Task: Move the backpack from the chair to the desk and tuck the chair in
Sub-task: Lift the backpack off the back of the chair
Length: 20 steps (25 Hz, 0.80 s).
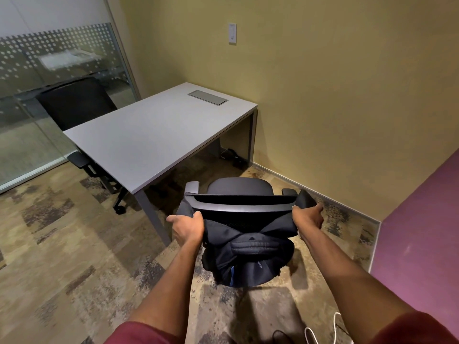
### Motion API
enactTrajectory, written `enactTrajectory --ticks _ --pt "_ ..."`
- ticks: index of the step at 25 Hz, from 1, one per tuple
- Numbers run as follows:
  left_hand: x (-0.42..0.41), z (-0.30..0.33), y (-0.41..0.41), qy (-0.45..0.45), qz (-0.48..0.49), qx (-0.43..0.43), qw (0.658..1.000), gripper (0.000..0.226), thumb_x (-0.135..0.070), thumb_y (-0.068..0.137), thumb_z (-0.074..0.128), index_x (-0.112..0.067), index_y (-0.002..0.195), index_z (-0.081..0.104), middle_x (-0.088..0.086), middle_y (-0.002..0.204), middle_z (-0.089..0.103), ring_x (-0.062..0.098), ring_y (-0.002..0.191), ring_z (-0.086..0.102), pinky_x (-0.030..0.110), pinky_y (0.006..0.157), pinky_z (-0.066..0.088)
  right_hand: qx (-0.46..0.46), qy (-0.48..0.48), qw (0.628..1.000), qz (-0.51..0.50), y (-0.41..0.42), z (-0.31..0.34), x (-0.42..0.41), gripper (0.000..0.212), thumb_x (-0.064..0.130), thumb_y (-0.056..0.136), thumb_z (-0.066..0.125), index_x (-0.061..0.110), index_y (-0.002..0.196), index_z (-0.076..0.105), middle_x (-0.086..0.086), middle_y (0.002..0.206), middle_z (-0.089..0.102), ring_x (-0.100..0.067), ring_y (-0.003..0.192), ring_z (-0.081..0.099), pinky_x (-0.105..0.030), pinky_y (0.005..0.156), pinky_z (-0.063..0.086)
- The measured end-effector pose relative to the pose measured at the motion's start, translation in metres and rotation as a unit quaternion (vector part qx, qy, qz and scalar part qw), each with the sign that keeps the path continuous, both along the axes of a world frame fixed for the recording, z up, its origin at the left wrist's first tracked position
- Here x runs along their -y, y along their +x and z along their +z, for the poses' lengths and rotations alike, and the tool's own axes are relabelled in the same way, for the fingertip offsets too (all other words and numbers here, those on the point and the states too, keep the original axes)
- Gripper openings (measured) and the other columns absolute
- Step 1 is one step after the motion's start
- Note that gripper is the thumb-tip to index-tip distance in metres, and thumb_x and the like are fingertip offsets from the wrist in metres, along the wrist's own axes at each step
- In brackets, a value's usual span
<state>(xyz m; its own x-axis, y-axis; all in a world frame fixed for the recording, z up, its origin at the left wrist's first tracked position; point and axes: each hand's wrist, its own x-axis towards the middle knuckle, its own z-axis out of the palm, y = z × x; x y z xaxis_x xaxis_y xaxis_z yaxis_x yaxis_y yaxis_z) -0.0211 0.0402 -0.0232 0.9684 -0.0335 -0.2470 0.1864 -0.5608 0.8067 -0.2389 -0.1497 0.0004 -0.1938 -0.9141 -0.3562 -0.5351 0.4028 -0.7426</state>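
A black backpack (248,259) hangs down the rear of a black office chair (242,207), with its two shoulder straps looped over the backrest's top corners. My left hand (185,225) is closed on the left strap at the backrest's left corner. My right hand (308,217) is closed on the right strap at the right corner. The chair's seat (238,186) points toward the grey desk (149,140) and stands just off the desk's near right side, not under it. The backpack hides the chair's base.
A second black chair (77,103) sits at the desk's far left side, against a glass partition (37,70). A grey cable hatch (207,97) is set in the desktop. Yellow walls close the back and right; a purple wall (417,232) juts in at the right. A white cable (320,331) lies on the carpet.
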Motion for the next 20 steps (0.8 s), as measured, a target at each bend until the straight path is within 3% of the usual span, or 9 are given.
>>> enactTrajectory --ticks 4,9,11,13,15,17,19,20 --pt "-0.010 -0.017 -0.012 -0.004 -0.017 -0.050 0.999 0.065 -0.031 0.078 0.076 0.002 0.118 0.038 0.030 0.124 0.058 0.045 0.112 0.058 0.044 0.090 0.047 -0.003 -0.017 1.000 0.001 -0.007 -0.004 -0.009 0.057 0.020 0.082 0.072 0.005 0.126 0.040 -0.029 0.124 0.058 -0.045 0.106 0.060 -0.045 0.083 0.050" --pt "0.002 -0.023 -0.028 -0.064 -0.209 -0.113 0.969 0.051 -0.036 0.089 0.069 0.005 0.118 0.057 0.030 0.118 0.063 0.041 0.111 0.061 0.047 0.089 0.055 0.007 -0.052 0.999 0.014 -0.019 0.012 -0.006 0.056 0.023 0.083 0.072 0.006 0.127 0.042 -0.024 0.126 0.058 -0.042 0.107 0.061 -0.035 0.073 0.044" --pt "0.009 -0.017 -0.055 -0.075 -0.338 -0.113 0.931 0.050 -0.038 0.094 0.064 -0.006 0.131 0.056 0.019 0.133 0.059 0.030 0.122 0.057 0.039 0.100 0.048 -0.002 -0.068 0.998 0.016 -0.028 0.024 0.002 0.058 0.026 0.082 0.072 0.005 0.128 0.042 -0.023 0.128 0.057 -0.042 0.111 0.059 -0.034 0.074 0.042" --pt "0.012 -0.023 -0.094 -0.090 -0.489 -0.105 0.861 0.057 -0.039 0.093 0.064 -0.017 0.144 0.048 0.008 0.154 0.039 0.014 0.139 0.036 0.023 0.110 0.028 -0.014 -0.080 0.997 0.018 -0.041 0.034 0.009 0.057 0.027 0.082 0.072 0.005 0.125 0.043 -0.023 0.127 0.057 -0.042 0.111 0.058 -0.036 0.075 0.042" --pt "0.016 -0.040 -0.134 -0.071 -0.580 -0.048 0.810 0.073 -0.048 0.086 0.070 -0.027 0.150 0.040 -0.002 0.160 0.012 0.008 0.146 0.007 0.024 0.116 0.011 -0.024 -0.087 0.996 0.023 -0.058 0.041 0.017 0.058 0.028 0.081 0.073 0.006 0.125 0.042 -0.022 0.127 0.057 -0.042 0.111 0.058 -0.036 0.075 0.043" --pt "0.026 -0.053 -0.162 -0.022 -0.605 0.039 0.795 0.086 -0.053 0.078 0.075 -0.030 0.152 0.036 -0.009 0.159 0.008 0.009 0.147 -0.003 0.032 0.120 0.004 -0.035 -0.098 0.994 0.016 -0.076 0.049 0.026 0.060 0.029 0.081 0.073 0.005 0.127 0.042 -0.022 0.130 0.056 -0.042 0.114 0.056 -0.038 0.081 0.046" --pt "0.042 -0.043 -0.176 -0.007 -0.603 0.101 0.792 0.068 -0.042 0.078 0.075 -0.034 0.140 0.048 -0.006 0.153 0.041 0.017 0.146 0.029 0.036 0.118 0.026 -0.045 -0.108 0.993 0.013 -0.094 0.057 0.035 0.060 0.028 0.082 0.073 0.005 0.128 0.042 -0.022 0.131 0.055 -0.041 0.115 0.056 -0.038 0.083 0.047" --pt "0.051 -0.036 -0.180 -0.011 -0.603 0.117 0.789 0.053 -0.035 0.079 0.073 -0.036 0.128 0.053 -0.007 0.135 0.059 0.018 0.131 0.050 0.035 0.107 0.040 -0.051 -0.115 0.992 0.016 -0.103 0.062 0.039 0.060 0.028 0.082 0.073 0.004 0.128 0.042 -0.021 0.131 0.056 -0.041 0.115 0.057 -0.037 0.081 0.046"
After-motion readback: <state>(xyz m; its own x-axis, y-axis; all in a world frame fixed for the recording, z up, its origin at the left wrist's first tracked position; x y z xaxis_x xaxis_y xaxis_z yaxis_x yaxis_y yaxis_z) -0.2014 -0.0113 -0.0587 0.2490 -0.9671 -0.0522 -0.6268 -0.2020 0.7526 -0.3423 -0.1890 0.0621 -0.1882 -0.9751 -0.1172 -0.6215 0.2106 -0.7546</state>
